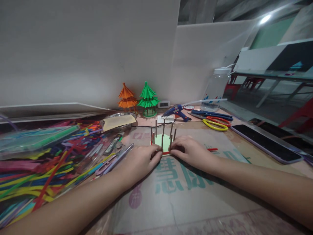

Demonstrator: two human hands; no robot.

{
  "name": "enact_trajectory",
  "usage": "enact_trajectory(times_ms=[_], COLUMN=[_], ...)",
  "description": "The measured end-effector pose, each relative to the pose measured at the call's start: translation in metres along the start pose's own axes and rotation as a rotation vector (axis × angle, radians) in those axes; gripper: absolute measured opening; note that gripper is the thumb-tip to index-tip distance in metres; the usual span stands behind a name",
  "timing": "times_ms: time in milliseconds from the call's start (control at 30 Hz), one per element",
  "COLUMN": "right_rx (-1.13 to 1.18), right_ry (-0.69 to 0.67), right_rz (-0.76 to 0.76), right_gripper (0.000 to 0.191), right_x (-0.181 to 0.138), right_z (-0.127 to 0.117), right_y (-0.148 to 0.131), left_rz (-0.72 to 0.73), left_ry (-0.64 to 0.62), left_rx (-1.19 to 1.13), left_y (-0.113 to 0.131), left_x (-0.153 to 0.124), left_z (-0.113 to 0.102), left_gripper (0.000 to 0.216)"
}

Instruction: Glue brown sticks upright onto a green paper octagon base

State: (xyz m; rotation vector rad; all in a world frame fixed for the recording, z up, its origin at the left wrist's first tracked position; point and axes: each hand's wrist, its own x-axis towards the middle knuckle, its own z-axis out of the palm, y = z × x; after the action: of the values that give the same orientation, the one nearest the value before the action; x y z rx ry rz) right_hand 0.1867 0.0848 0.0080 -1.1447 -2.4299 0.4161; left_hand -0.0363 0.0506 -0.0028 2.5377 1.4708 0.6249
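A pale green disc (166, 141) lies on the printed sheet, with several thin brown sticks (162, 142) standing upright around its edge. A red pipe cleaner (165, 153) runs along the front rim, and a red end shows beyond my right wrist. My left hand (144, 158) is closed at the left front of the rim, thumb and fingers pinching the red strip by a stick. At the right front, my right hand (187, 150) pinches the rim with bent fingers. The exact contact under both sets of fingertips is partly hidden.
Pipe cleaners (49, 176) in many colours heap at left. Behind stand an orange paper-like pagoda (126, 98) and a green one (147, 98), a blue glue gun (177, 112), yellow-and-red-handled scissors (215, 124) and a water bottle (215, 88). A phone (266, 143) lies right.
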Motion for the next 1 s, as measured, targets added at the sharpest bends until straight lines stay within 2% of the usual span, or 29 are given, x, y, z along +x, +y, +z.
enact_trajectory(times_ms=[300, 500, 667, 833, 1000], right_rx=[0.005, 0.013, -0.008, -0.013, -0.011], right_ry=[-0.004, -0.004, -0.003, -0.004, -0.003], right_rz=[-0.003, 0.0, 0.001, 0.009, -0.006], right_gripper=[0.011, 0.011, 0.011, 0.01, 0.011], right_x=[0.001, 0.0, 0.0, -0.001, 0.0], right_z=[0.001, 0.001, 0.0, -0.001, -0.001], right_y=[0.001, 0.001, 0.0, -0.001, 0.001], left_rz=[-0.065, -0.036, -0.053, 0.099, 0.264], left_ry=[0.001, -0.006, 0.007, 0.032, 0.091], left_rx=[0.012, 0.016, 0.024, 0.171, 0.311], left_y=[0.002, 0.003, 0.002, -0.008, -0.012], left_x=[0.001, 0.0, -0.003, -0.01, -0.011], left_z=[0.0, 0.0, 0.001, 0.001, 0.0], left_gripper=[0.02, 0.024, 0.019, 0.017, 0.026])
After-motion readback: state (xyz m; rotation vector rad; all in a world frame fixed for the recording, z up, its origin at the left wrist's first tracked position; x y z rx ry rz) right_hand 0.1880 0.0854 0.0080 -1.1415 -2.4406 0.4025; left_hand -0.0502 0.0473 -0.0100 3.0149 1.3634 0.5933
